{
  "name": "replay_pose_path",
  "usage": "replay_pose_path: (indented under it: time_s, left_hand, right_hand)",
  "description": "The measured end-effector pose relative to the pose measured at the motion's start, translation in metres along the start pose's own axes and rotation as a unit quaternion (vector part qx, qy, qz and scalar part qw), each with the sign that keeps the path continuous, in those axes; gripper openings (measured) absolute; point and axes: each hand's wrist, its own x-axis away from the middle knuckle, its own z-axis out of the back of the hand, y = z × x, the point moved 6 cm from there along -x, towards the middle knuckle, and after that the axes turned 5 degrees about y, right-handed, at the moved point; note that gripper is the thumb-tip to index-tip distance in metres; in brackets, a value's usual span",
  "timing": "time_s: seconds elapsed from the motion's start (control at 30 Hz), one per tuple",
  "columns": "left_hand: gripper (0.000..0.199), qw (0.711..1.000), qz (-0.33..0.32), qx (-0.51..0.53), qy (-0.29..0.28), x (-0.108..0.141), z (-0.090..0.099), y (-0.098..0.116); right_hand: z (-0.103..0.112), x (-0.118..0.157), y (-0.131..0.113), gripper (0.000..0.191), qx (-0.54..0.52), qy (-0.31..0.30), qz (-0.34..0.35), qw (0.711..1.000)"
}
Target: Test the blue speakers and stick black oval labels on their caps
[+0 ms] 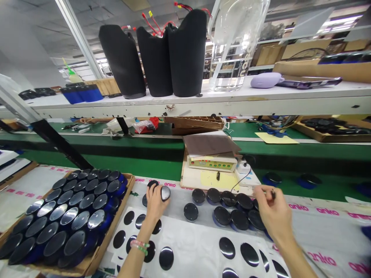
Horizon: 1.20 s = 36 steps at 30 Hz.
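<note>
Busy table (pixel 315 231) here, left hand (pixel 155 202) pinching a shiny cap (pixel 165 193), probably light but slick, so rim-grip it, right hand (pixel 274 212) pinching some small dark thing (pixel 273 194).

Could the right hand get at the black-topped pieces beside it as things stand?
Probably yes: the right hand is close by the black-topped pieces, with nothing visible between, though its grip holds a small dark object.

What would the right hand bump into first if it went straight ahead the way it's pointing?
Probably the white plug box, just past the fingers of the right hand. I can't tell how high the hand is, so it might pass over it.
</note>
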Motion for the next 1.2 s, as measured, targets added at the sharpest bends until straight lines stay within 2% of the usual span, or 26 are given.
replay_pose_path:
  time_s: [0.07, 0.13, 0.27, 0.37, 0.5, 0.63, 0.7, 0.83, 1.0, 1.1, 1.2]
  left_hand:
    - [0.048, 1.0, 0.012, -0.014, 0.0, 0.0, 0.0, -0.011]
    - [0.047, 1.0, 0.009, -0.009, -0.023, 0.007, -0.008, -0.003]
    - [0.051, 0.986, -0.04, 0.048, -0.157, 0.038, -0.046, 0.042]
    - [0.059, 0.973, -0.042, 0.075, -0.217, 0.062, -0.069, 0.068]
    - [0.058, 0.966, -0.031, 0.101, -0.234, 0.077, -0.086, 0.087]
    - [0.069, 0.953, -0.036, 0.126, -0.273, 0.083, -0.097, 0.098]
    - [0.07, 0.947, -0.043, 0.144, -0.283, 0.078, -0.094, 0.1]
    - [0.044, 0.947, -0.063, 0.181, -0.257, 0.058, -0.071, 0.107]
    - [0.083, 0.929, -0.117, 0.217, -0.276, 0.057, -0.058, 0.143]
    - [0.079, 0.936, -0.153, 0.212, -0.237, 0.061, -0.052, 0.16]
    - [0.079, 0.94, -0.195, 0.186, -0.207, 0.065, -0.044, 0.167]
  right_hand:
    - [0.007, -0.005, 0.007, 0.021, 0.078, 0.003, 0.029, 0.997]
    - [-0.008, 0.004, 0.01, 0.018, 0.134, -0.064, 0.07, 0.986]
    - [-0.067, 0.056, 0.01, 0.016, 0.186, -0.232, 0.16, 0.941]
    - [-0.095, 0.089, 0.016, 0.028, 0.226, -0.281, 0.19, 0.913]
    - [-0.101, 0.103, 0.027, 0.033, 0.247, -0.318, 0.195, 0.895]
    - [-0.097, 0.105, 0.029, 0.035, 0.235, -0.344, 0.181, 0.891]
    - [-0.094, 0.103, 0.028, 0.034, 0.22, -0.35, 0.163, 0.896]
    - [-0.079, 0.086, 0.019, 0.028, 0.164, -0.342, 0.11, 0.919]
    - [-0.058, 0.071, -0.014, 0.041, 0.036, -0.347, 0.059, 0.935]
    - [-0.055, 0.071, -0.029, 0.034, -0.095, -0.337, -0.008, 0.937]
    - [-0.06, 0.073, -0.03, 0.03, -0.136, -0.297, -0.054, 0.944]
